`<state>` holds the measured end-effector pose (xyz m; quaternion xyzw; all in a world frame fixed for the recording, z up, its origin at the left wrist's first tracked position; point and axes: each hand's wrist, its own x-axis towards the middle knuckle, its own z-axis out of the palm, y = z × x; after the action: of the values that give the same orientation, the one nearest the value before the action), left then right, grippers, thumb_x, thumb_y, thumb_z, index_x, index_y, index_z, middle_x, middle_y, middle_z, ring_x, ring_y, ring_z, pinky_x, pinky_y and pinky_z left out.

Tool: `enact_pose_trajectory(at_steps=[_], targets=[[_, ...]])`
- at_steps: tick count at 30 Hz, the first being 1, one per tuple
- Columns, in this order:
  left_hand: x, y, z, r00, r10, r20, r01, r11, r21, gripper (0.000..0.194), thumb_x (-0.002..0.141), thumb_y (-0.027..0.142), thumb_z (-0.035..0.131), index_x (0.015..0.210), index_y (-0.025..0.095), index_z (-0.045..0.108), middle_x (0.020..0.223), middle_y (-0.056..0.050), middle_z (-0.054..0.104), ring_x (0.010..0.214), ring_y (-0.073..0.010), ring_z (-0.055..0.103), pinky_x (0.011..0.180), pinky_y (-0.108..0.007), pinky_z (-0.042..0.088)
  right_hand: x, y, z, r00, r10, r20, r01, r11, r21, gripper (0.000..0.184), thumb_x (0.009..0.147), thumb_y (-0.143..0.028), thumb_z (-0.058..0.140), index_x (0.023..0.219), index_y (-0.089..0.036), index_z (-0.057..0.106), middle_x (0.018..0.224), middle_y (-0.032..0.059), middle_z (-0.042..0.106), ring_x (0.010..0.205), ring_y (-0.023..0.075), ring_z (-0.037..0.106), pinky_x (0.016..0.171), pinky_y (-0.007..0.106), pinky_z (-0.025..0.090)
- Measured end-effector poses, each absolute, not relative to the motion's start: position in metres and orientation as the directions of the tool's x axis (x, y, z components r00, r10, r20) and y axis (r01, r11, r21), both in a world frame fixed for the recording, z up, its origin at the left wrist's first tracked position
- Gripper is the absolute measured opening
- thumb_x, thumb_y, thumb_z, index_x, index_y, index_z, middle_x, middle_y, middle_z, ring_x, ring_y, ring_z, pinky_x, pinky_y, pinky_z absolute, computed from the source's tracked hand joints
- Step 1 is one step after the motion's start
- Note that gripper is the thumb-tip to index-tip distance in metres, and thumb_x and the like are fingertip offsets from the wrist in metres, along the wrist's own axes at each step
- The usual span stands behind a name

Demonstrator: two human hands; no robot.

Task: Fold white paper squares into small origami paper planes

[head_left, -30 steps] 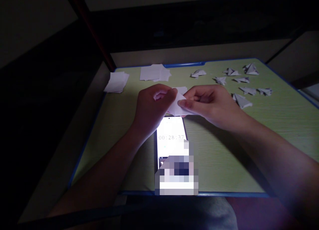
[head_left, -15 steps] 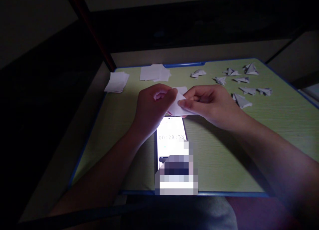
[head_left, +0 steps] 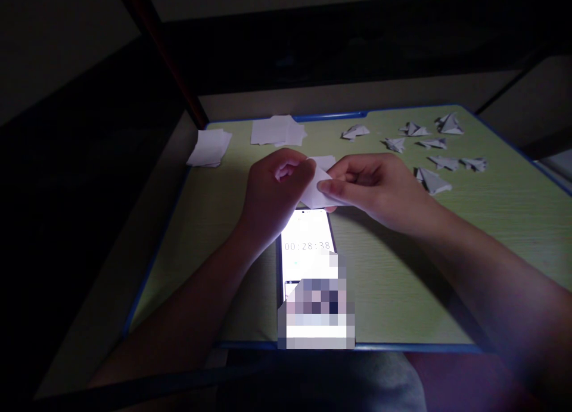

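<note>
Between my two hands is a small folded piece of white paper [head_left: 315, 192], held just above the far end of a lit phone [head_left: 306, 233]. My left hand [head_left: 279, 189] pinches its left side, the thumb lying on the upper part. From the right, my right hand [head_left: 375, 186] grips the same paper, thumb on top and fingers behind it. Part of the paper is hidden by my fingers. Another bit of white paper [head_left: 328, 160] shows just beyond the hands; whether it lies on the table I cannot tell.
Stacks of white paper sheets lie at the back left [head_left: 209, 147] and back middle [head_left: 270, 130] of the green table [head_left: 402, 281]. Several folded paper figures [head_left: 432, 180] are spread over the back right. Blue edging [head_left: 330, 115] runs round the tabletop.
Both hands keep hold of the folded paper and have barely moved. The right thumb has shifted very slightly left on it.
</note>
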<state>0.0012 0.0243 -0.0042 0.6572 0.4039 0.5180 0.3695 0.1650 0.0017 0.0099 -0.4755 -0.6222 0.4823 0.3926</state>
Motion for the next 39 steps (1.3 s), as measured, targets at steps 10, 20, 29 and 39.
enact_pose_trajectory(at_steps=[10,20,29,39], targets=[[0.0015,0.0285,-0.0096,0.152,0.891,0.428,0.079,-0.442,0.893,0.016,0.08,0.017,0.062,0.065,0.018,0.057,0.061,0.003,0.061,0.057,-0.0092,0.058,0.048,-0.019,0.044,0.1665,0.003,0.0069,-0.261,0.963,0.062,0.209,0.119,-0.971,0.016,0.074,-0.032,0.077,0.07,-0.019,0.067,0.063,0.0018,0.068,0.058,0.0139,0.062,0.051,0.027,0.046],[0.0012,0.0291,-0.0095,0.169,0.882,0.439,0.09,-0.458,0.885,0.017,0.081,0.016,0.06,0.065,0.018,0.057,0.06,0.003,0.06,0.056,-0.0083,0.057,0.048,-0.018,0.043,0.1658,0.0029,0.0054,-0.255,0.964,0.069,0.207,0.124,-0.971,0.024,0.072,-0.037,0.077,0.071,-0.016,0.066,0.062,0.0024,0.067,0.056,0.0127,0.06,0.049,0.025,0.043],[0.001,0.0291,-0.0097,0.169,0.882,0.44,0.07,-0.456,0.887,0.016,0.081,0.015,0.06,0.066,0.018,0.057,0.06,0.003,0.059,0.055,-0.0082,0.056,0.047,-0.018,0.042,0.1656,0.0025,0.0074,-0.258,0.964,0.059,0.206,0.115,-0.972,0.021,0.072,-0.035,0.078,0.07,-0.018,0.066,0.061,0.0015,0.066,0.055,0.0127,0.059,0.049,0.025,0.044],[0.0004,0.031,-0.0136,0.175,0.88,0.442,0.009,-0.451,0.893,0.015,0.079,0.018,0.062,0.065,0.018,0.058,0.06,0.003,0.055,0.054,-0.0074,0.049,0.047,-0.019,0.04,0.1651,0.0027,0.0067,-0.239,0.969,0.059,0.196,0.108,-0.975,0.02,0.071,-0.035,0.079,0.068,-0.019,0.067,0.06,0.0,0.065,0.054,0.0113,0.057,0.049,0.025,0.041]])
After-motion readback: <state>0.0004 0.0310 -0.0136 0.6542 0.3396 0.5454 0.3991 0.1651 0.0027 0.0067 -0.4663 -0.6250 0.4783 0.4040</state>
